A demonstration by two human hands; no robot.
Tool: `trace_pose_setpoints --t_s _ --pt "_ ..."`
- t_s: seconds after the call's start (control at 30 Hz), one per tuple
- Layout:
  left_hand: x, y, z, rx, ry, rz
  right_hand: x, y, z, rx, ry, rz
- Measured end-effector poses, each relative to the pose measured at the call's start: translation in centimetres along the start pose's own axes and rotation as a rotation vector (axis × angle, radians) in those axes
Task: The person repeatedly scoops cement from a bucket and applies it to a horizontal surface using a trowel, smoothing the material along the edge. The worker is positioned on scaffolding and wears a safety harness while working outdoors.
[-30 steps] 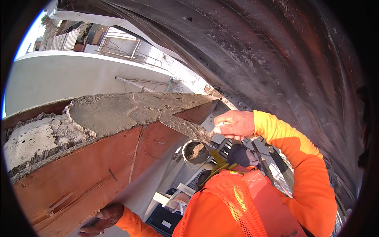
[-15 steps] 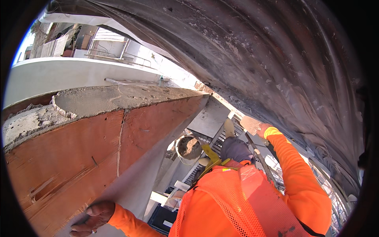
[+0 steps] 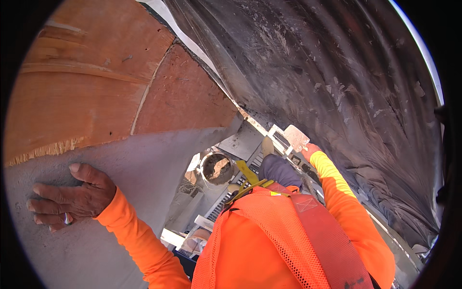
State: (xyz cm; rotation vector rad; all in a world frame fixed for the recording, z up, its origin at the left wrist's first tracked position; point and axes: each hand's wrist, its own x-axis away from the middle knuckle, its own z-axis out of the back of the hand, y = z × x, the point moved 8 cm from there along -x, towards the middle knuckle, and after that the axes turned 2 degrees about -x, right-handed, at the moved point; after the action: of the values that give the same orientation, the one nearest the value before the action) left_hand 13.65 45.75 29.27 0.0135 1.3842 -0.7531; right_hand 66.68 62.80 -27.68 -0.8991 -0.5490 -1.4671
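Observation:
My left hand [image 3: 72, 195], with a ring on one finger, rests with fingers spread on the grey plastered surface [image 3: 101, 245], just below an orange-brown wooden panel [image 3: 82, 101] with a pale seam and a splintered lower edge. My right hand [image 3: 310, 150] grips a small trowel [image 3: 294, 136], its pale, mortar-smeared blade held out beside the dark plastic sheeting. Down between my hands, beyond my orange vest, a round bucket [image 3: 216, 167] holds grey mortar with a lighter lump in it.
Dark, creased sheeting [image 3: 341, 82] hangs along the whole right side. Below are a slatted metal platform [image 3: 216, 207], my boot [image 3: 268, 147] and dark trouser leg, yellow harness straps [image 3: 248, 171], white boards [image 3: 204, 221] and metal rails under the sheeting's lower edge.
My view has swung down and left; the mortar-topped ledge has left the picture. My right hand with the trowel has moved away from that ledge toward the sheeting. My left hand now lies higher on the surface.

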Motion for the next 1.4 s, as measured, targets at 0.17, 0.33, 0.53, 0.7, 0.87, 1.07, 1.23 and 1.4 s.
trace_pose_setpoints --t_s 0.17,0.33,0.53,0.7,0.87,1.07,1.23,1.4 --pt "2.9 -1.1 0.5 0.224 -0.081 -0.079 4.0 1.7 -3.1 0.104 0.061 -0.003" --pt "13.2 -5.9 5.7 0.656 -0.121 -0.123 6.3 4.3 -8.1 -0.051 0.078 -0.077" --pt "24.1 -15.6 9.2 0.361 -0.179 -0.054 10.2 -0.6 -12.1 0.064 0.265 0.193" --pt "24.9 -23.4 8.5 0.168 -0.140 -0.147 11.8 -10.5 -19.8 0.038 0.044 0.374" --pt "26.4 -23.1 6.2 0.125 -0.126 -0.255 8.1 -17.3 -37.7 0.058 -0.196 0.298" --pt "32.0 -20.4 2.2 0.137 -0.196 -0.401 -0.7 -22.8 -58.4 0.136 -0.441 0.086" --pt "36.4 -18.5 -0.5 0.149 -0.243 -0.465 -9.9 -26.0 -62.6 0.181 -0.409 0.075" --pt "39.6 -16.9 -2.5 0.162 -0.288 -0.508 -15.6 -25.7 -67.9 0.096 -0.451 -0.005"
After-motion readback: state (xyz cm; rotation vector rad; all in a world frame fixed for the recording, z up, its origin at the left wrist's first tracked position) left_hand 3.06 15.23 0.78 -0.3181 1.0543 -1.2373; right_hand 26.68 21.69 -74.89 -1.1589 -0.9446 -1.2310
